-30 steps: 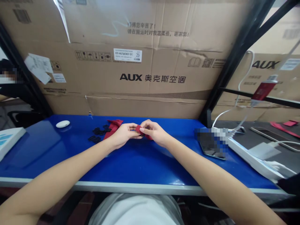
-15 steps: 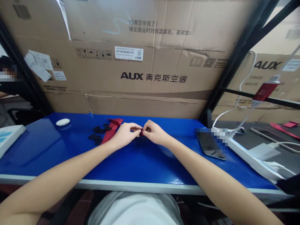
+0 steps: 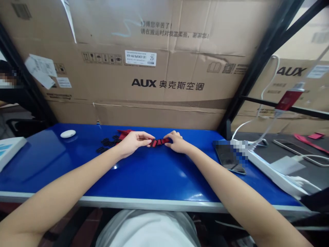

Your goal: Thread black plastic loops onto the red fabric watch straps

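Note:
A short red strap with black fittings on it is stretched between my two hands just above the blue table. My left hand pinches its left end with closed fingers. My right hand grips its right end, fingers curled. Behind my left hand lie more red straps and several loose black buckles on the table.
A white oval object lies at the far left of the table, a white box at the left edge. A phone, a white power strip and cables sit at the right. Big cardboard boxes wall off the back.
My hands, pressed together around the red strap before, have moved apart, the right one going right, so the strap is now pulled out straight between them.

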A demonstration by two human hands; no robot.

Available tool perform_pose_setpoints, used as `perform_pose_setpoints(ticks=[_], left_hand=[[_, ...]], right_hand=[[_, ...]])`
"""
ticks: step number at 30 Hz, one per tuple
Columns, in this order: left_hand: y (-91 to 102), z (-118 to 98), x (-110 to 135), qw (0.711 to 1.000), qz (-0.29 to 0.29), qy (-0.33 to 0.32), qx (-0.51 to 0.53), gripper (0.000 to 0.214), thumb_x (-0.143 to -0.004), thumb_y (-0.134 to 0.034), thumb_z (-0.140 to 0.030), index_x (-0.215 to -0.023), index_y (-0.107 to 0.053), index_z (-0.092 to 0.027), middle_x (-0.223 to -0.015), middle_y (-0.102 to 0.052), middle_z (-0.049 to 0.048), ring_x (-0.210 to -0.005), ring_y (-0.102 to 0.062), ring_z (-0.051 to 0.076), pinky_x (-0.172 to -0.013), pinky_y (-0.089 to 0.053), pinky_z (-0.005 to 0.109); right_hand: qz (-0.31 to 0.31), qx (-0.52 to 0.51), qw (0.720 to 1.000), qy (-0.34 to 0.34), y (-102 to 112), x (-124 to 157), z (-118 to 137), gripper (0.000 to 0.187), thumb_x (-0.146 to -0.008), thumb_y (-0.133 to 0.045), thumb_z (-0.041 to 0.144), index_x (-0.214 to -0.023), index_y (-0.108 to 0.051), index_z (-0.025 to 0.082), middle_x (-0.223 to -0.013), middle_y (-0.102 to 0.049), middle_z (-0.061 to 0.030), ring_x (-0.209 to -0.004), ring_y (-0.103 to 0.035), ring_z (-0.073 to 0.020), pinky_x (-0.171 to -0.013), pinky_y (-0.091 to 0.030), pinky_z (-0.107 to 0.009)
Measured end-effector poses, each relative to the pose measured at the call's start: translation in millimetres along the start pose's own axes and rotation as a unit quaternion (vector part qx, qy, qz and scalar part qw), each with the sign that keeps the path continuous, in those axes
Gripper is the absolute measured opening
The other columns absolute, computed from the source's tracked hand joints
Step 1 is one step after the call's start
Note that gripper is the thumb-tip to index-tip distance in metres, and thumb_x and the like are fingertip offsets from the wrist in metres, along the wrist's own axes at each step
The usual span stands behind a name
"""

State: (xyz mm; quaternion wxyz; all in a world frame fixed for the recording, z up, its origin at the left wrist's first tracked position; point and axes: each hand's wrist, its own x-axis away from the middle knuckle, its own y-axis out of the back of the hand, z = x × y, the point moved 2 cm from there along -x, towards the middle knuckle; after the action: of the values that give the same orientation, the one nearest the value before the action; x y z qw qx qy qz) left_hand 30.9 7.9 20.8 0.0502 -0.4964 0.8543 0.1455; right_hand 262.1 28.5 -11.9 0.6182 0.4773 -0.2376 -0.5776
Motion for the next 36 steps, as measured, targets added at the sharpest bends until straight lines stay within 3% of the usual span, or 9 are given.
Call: perform_pose_setpoints(ticks=[3,7,12,14,17,20,22,28,36], left_hand=[[9.7,-1.3,-2.1,0.999,-0.016,0.006,-0.049,0.033,-0.070,-0.077,-0.030,-0.098,-0.072,-0.014,-0.088,-0.074,0.0074,-0.078,-0.068,0.017,-0.082,-0.052,0.033],[31.2,9.1,-9.7,0.981,-0.111,0.020,-0.156,0.031,-0.067,-0.077,-0.026,-0.095,-0.071,-0.013,-0.078,-0.072,0.0059,-0.067,-0.067,0.017,-0.073,-0.053,0.033],[29.6,20.1,-11.7,0.978,-0.147,0.048,-0.139,0.022,-0.068,-0.076,-0.030,-0.078,-0.065,-0.014,-0.062,-0.064,0.0022,-0.055,-0.059,0.014,-0.055,-0.050,0.026],[18.5,15.4,-8.7,0.986,-0.125,0.028,-0.103,0.025,-0.073,-0.074,-0.034,-0.084,-0.062,-0.015,-0.066,-0.064,0.0020,-0.053,-0.057,0.011,-0.052,-0.047,0.023],[0.7,3.7,-2.1,0.998,-0.067,0.001,0.006,0.031,-0.078,-0.070,-0.040,-0.092,-0.056,-0.016,-0.090,-0.069,0.0065,-0.058,-0.062,0.012,-0.049,-0.046,0.023],[-10.8,-3.9,3.7,0.995,-0.012,0.004,0.099,0.031,-0.081,-0.067,-0.041,-0.091,-0.049,-0.017,-0.099,-0.068,0.0082,-0.068,-0.069,0.017,-0.053,-0.050,0.025],[-13.6,-4.9,5.6,0.993,-0.005,0.011,0.116,0.031,-0.082,-0.067,-0.040,-0.090,-0.047,-0.018,-0.090,-0.068,0.0060,-0.069,-0.070,0.019,-0.058,-0.054,0.028],[-15.5,-3.7,5.8,0.997,-0.023,0.009,0.072,0.038,-0.078,-0.073,-0.040,-0.101,-0.056,-0.015,-0.092,-0.068,0.0065,-0.071,-0.072,0.020,-0.073,-0.060,0.037],[-19.8,-6.0,7.2,1.000,-0.002,0.014,0.022,0.044,-0.072,-0.077,-0.041,-0.101,-0.065,-0.010,-0.090,-0.072,0.0103,-0.075,-0.072,0.023,-0.075,-0.061,0.041]], right_hand=[[-0.001,0.001,0.999,-0.047,-1.0,-3.9,-4.2,0.013,-0.079,-0.067,0.028,-0.089,-0.065,0.020,-0.103,-0.058,-0.0085,-0.096,-0.052,-0.0224,-0.084,-0.041,-0.034],[-0.012,-0.075,0.994,-0.083,5.6,-5.7,-10.9,0.010,-0.076,-0.067,0.023,-0.076,-0.059,0.018,-0.073,-0.061,-0.0015,-0.063,-0.053,-0.0123,-0.059,-0.038,-0.024],[-0.081,-0.174,0.981,-0.015,18.2,2.9,8.0,0.011,-0.068,-0.069,0.018,-0.076,-0.062,0.019,-0.056,-0.056,0.0032,-0.052,-0.048,-0.0104,-0.051,-0.034,-0.023],[-0.025,-0.299,0.954,-0.015,17.9,9.3,24.0,0.013,-0.071,-0.071,0.028,-0.077,-0.066,0.017,-0.058,-0.059,0.0007,-0.050,-0.050,-0.0110,-0.049,-0.037,-0.024],[0.089,-0.482,0.872,-0.016,15.7,20.0,47.8,0.029,-0.069,-0.075,0.040,-0.082,-0.070,0.014,-0.068,-0.066,-0.0043,-0.059,-0.059,-0.0136,-0.057,-0.046,-0.027],[0.151,-0.567,0.809,0.013,14.8,26.4,60.8,0.040,-0.062,-0.081,0.038,-0.092,-0.071,0.013,-0.079,-0.070,-0.0068,-0.071,-0.064,-0.0160,-0.070,-0.050,-0.031],[0.137,-0.553,0.822,0.025,14.5,26.5,61.2,0.038,-0.062,-0.081,0.037,-0.091,-0.071,0.013,-0.076,-0.069,-0.0051,-0.068,-0.062,-0.0147,-0.068,-0.049,-0.031],[0.045,-0.346,0.935,0.062,18.4,22.1,53.4,0.026,-0.076,-0.068,0.041,-0.074,-0.067,0.015,-0.061,-0.059,0.0003,-0.056,-0.049,-0.0107,-0.055,-0.038,-0.026],[0.052,-0.266,0.953,0.136,23.6,27.3,60.5,0.018,-0.079,-0.062,0.032,-0.072,-0.064,0.016,-0.072,-0.061,-0.0012,-0.062,-0.052,-0.0123,-0.060,-0.040,-0.026]])
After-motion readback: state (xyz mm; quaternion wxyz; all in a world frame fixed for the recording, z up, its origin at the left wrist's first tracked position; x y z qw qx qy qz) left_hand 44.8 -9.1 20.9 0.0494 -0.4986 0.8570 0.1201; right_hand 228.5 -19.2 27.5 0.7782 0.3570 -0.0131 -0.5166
